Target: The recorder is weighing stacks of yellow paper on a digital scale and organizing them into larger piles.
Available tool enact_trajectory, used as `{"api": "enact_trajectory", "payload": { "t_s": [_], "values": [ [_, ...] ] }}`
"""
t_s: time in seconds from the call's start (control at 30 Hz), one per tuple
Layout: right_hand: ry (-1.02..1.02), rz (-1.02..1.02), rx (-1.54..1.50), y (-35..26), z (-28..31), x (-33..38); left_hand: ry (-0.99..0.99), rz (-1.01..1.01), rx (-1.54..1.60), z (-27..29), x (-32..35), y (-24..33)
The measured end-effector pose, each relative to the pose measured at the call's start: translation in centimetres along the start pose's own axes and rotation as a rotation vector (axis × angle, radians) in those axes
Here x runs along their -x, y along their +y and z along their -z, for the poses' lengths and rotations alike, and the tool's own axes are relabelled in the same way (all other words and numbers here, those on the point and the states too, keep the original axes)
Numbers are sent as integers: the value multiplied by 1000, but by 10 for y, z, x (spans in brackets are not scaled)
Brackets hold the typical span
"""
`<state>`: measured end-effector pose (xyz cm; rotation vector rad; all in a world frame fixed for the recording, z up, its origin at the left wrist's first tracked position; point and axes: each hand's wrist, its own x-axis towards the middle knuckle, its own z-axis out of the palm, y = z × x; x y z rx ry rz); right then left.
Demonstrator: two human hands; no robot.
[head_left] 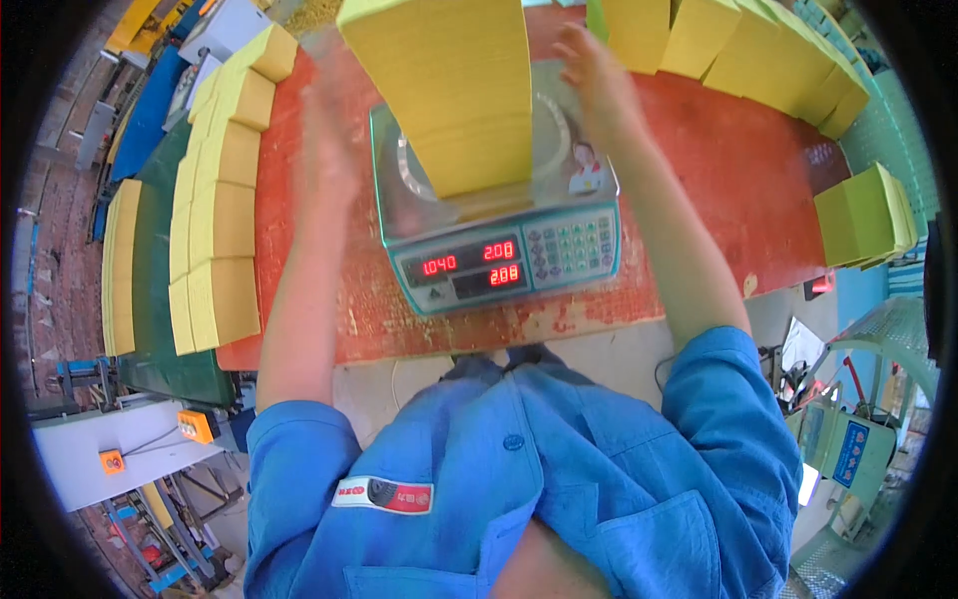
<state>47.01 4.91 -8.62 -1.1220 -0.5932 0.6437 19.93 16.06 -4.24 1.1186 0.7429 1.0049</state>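
Note:
A tall stack of yellow paper (449, 100) stands upright on the metal pan of a digital scale (574, 290), whose red display is lit. To the left of the stack is my left hand (327, 135), apart from it; motion smears its fingers. My right hand (596, 80) is raised on the other side, fingers apart and holding nothing, with a gap between it and the paper. Both hands are off the stack.
The scale rests on a worn red table (728, 190). Yellow stacks (222, 215) line its left side, and more yellow blocks (738, 50) run along the far right. A separate yellow-green stack (863, 215) sits at the right edge. A green machine (848, 449) stands at lower right.

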Motion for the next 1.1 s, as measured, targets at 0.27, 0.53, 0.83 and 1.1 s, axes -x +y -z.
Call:
{"api": "enact_trajectory", "payload": {
  "t_s": [0.27, 0.53, 0.83, 1.1],
  "values": [
    [191, 2, 790, 15, 216, 118, 502, -68, -1405, 244, 146, -91],
    [32, 407, 1425, 30, 193, 179, 412, -215, -1775, 278, 209, -114],
    [26, 373, 1469, 22, 175, 180, 373, -214, -1819, 292, 193, -98],
    [38, 370, 1483, 33, 145, 165, 289, 8, -1517, 325, 166, -44]
  ]
}}
